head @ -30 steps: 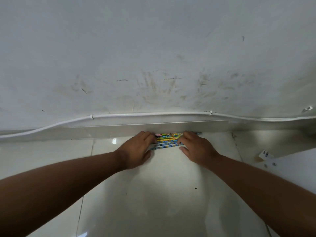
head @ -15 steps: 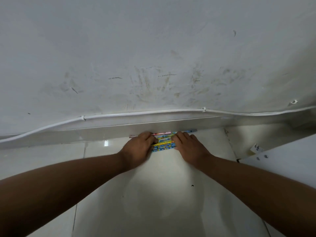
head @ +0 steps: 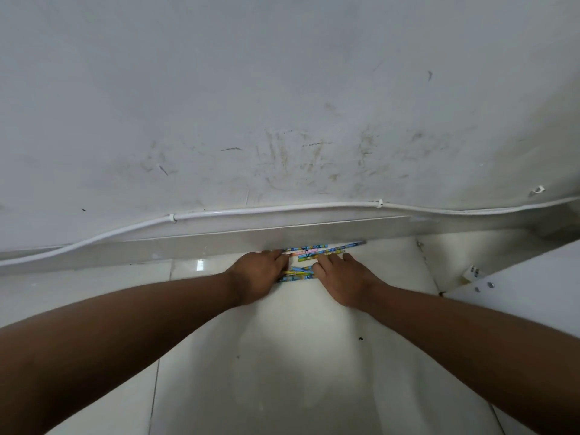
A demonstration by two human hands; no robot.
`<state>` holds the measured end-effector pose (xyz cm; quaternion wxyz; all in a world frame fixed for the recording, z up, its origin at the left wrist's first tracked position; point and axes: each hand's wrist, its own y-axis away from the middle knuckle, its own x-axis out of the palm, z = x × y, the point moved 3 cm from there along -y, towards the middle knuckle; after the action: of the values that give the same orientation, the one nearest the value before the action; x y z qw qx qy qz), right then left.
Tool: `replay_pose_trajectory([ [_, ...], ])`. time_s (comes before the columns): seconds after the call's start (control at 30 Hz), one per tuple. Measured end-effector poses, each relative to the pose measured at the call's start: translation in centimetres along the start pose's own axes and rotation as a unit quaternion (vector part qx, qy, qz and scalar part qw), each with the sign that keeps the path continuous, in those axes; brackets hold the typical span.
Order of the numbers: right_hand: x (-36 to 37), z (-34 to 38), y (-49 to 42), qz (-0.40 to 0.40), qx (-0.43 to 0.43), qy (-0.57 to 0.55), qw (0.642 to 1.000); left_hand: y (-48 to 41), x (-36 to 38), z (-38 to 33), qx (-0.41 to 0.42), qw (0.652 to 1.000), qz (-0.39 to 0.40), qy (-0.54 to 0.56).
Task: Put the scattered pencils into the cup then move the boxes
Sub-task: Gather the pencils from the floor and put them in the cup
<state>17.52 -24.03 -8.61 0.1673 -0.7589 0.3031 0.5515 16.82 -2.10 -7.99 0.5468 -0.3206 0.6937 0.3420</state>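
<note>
Both hands, the left hand [head: 260,274] and right hand [head: 342,277], pressed flat on patterned pencils [head: 301,262] lying against the skirting [head: 219,243]; neither grasped any. Squeezing them into one bundle should ease lifting.

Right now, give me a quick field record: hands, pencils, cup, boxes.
left hand: on the floor, fingers at the pencils' left ends
right hand: on the floor, fingers on the pencils
pencils: loose on the tile floor against the skirting, partly spread
grasp: cannot tell for either hand
cup: not in view
boxes: not in view
</note>
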Motion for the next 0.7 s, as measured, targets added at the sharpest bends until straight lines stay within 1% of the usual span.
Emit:
replay_pose_trajectory([
  [0.07,-0.3,0.2,0.1,-0.003,-0.009,-0.020,1.000,0.6,-0.6,0.0,0.029,0.999,-0.030,-0.014],
  [0.13,-0.6,0.5,0.3,0.011,-0.026,-0.042,0.999,1.1,-0.9,0.0,0.067,0.994,-0.081,-0.032],
  [0.2,-1.0,0.4,0.8,0.013,-0.028,-0.065,0.997,1.3,-1.2,-0.2,0.063,0.992,-0.105,-0.022],
  [0.3,-1.4,-0.2,1.6,0.010,-0.017,-0.096,0.995,1.0,-0.8,-0.1,0.018,0.997,-0.078,-0.018],
  [0.4,-0.8,-1.2,2.1,0.016,-0.018,-0.082,0.996,0.7,-0.2,-0.4,-0.001,0.999,-0.035,-0.029],
  [0.53,-0.1,-2.2,2.8,0.030,-0.019,-0.077,0.996,-0.7,-0.2,-1.3,-0.037,0.998,-0.043,-0.039],
  [0.63,0.4,-3.2,3.5,0.040,-0.010,-0.076,0.996,-2.0,0.1,-1.8,-0.036,0.997,-0.039,-0.060],
  [0.7,0.4,-4.3,4.0,0.056,-0.001,-0.075,0.996,-2.6,0.6,-2.0,-0.046,0.997,-0.049,-0.034],
])
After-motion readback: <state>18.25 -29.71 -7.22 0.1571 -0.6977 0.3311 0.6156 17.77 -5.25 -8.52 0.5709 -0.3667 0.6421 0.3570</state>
